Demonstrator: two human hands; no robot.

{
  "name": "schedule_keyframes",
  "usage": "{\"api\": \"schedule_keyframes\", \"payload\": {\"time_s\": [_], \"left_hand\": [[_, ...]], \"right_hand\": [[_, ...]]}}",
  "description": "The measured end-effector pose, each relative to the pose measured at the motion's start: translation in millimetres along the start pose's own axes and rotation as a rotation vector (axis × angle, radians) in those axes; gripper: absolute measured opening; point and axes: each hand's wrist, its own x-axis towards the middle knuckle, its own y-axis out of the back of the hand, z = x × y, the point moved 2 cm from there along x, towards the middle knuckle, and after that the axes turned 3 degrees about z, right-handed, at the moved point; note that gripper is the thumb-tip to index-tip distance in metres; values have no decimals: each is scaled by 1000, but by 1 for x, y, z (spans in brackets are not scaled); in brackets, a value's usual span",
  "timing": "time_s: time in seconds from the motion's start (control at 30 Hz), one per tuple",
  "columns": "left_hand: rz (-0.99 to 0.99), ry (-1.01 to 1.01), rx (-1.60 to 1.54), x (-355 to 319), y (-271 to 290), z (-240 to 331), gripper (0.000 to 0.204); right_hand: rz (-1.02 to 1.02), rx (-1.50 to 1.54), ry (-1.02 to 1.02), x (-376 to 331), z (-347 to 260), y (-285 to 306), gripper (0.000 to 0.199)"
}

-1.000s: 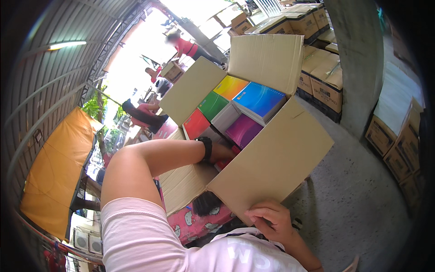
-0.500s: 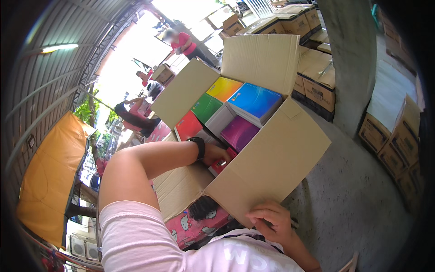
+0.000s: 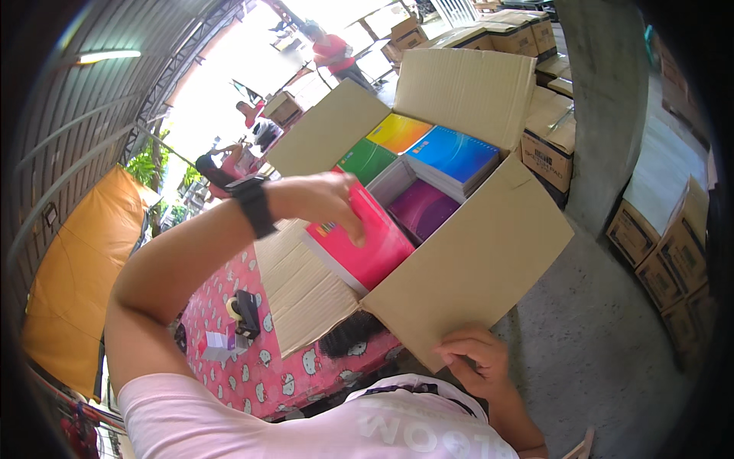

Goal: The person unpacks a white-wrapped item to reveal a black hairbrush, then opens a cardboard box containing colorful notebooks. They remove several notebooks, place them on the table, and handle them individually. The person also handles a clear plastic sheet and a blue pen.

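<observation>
An opened cardboard box [image 3: 470, 88] sits in front of me, its flaps spread outward. Stacked inside are spiral notebooks: yellow [image 3: 399, 131], blue [image 3: 453, 157], green [image 3: 367, 161] and, lower down, purple [image 3: 424, 210]. My left hand [image 3: 325, 200], with a black watch on the wrist, grips a thick red notebook stack [image 3: 375, 245] at the box's near left part. Its thumb lies on the red cover; the other fingers curl over the far edge. At the near right, my right hand [image 3: 480, 358] has bent fingers closed at the edge of the box flap [image 3: 482, 256].
A pink patterned tablecloth [image 3: 252, 382] lies under the box, with a tape dispenser [image 3: 245, 314] and a black brush [image 3: 352, 335] on it. Closed cartons [image 3: 547, 157] are stacked behind and at right [image 3: 677, 264]. Several people work farther back, one in red [image 3: 331, 52].
My left hand has risen from inside the box and moved left, now on the red notebook stack. The right hand stays at the flap. The view has shifted, showing more tablecloth.
</observation>
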Motion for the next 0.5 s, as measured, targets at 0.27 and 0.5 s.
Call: {"api": "schedule_keyframes", "payload": {"time_s": [0.27,0.5], "left_hand": [[576,-446,-947,-109,-12,-107,87],[932,-452,-1901,-138,-187,-276,65]], "right_hand": [[-528,549,-136,22,-58,-56,31],[-794,515,-219,24,-53,-173,37]]}}
